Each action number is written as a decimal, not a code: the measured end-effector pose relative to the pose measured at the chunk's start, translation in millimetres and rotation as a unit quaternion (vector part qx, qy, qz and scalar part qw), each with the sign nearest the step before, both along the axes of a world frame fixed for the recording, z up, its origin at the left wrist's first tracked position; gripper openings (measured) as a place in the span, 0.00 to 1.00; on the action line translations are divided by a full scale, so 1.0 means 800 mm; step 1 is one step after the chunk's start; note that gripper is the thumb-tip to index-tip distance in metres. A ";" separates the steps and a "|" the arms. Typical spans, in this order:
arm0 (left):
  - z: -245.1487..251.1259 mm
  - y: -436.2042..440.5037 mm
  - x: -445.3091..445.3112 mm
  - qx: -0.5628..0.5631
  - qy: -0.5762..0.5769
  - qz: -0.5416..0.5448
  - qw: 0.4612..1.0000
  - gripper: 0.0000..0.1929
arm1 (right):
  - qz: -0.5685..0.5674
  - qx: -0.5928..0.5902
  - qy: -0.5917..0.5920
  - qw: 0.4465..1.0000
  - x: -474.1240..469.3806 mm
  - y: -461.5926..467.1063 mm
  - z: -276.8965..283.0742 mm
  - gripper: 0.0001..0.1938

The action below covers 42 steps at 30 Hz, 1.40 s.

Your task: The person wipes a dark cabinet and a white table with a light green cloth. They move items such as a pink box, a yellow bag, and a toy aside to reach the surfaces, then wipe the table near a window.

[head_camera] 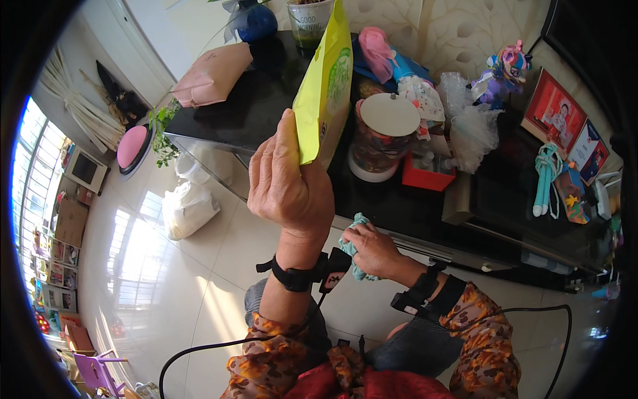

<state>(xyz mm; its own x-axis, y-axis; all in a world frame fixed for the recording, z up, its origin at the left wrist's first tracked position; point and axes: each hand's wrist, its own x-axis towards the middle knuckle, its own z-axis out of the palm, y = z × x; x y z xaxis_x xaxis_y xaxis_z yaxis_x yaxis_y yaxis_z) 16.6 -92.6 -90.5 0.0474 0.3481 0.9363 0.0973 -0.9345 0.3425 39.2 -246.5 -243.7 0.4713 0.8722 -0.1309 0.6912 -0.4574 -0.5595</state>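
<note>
My left hand [293,184] grips the lower edge of a yellow-green package [326,95], which stands tilted over the black glossy cabinet top [284,75]; its thumb is hidden. Lower and to the right, my right hand [371,249] is closed around a crumpled light green cloth [360,272], close to the cabinet's front edge. Beside the package stands a clear jar with a white lid [390,114], with dark contents inside. A pink pouch [214,75] lies on the cabinet top to the left.
A red box [429,172], crumpled clear plastic [471,124], framed photos [556,112] and a teal jump rope [546,177] lie on the cabinet. A blue vase [256,22] and a plant pot [310,22] stand at the back. White plastic bags [187,209] rest on the floor.
</note>
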 end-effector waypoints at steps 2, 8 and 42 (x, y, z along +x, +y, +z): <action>-0.009 0.001 0.011 0.017 -0.003 -0.007 1.000 0.21 | 0.016 0.012 -0.010 1.000 0.001 -0.003 0.001 0.20; -0.053 0.001 0.039 0.009 0.056 -0.009 0.998 0.22 | 0.002 0.058 0.000 0.998 0.001 -0.005 0.002 0.20; -0.021 -0.010 -0.052 -0.073 0.198 -0.210 0.955 0.07 | 0.034 0.188 0.172 0.966 -0.036 0.022 -0.051 0.13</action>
